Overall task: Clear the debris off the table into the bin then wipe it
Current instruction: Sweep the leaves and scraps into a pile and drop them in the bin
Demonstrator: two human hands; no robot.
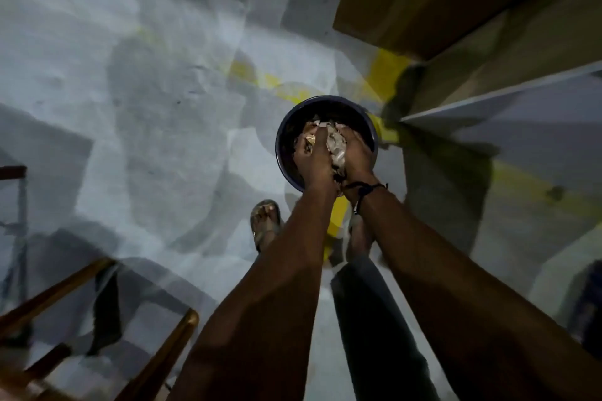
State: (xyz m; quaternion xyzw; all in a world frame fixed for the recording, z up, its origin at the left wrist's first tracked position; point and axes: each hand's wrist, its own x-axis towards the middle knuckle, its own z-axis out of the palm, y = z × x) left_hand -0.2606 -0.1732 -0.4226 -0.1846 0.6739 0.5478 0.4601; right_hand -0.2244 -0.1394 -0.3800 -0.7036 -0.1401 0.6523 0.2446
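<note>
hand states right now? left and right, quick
Left hand: holding debris over the bin.
Right hand: holding the same debris.

Both arms reach forward and down, hands pressed together over the bin point(326, 140).

The left hand point(314, 161) and right hand point(356, 156) sit side by side above the bin's mouth, fingers curled in a grip round a crumpled wad of debris point(335, 143) held between them. Both forearms are bare and run nearly parallel toward the bin, wrists close together. A dark cord bracelet point(365, 187) circles the right wrist. One sandalled foot point(265, 223) stands just short of the bin.
</note>
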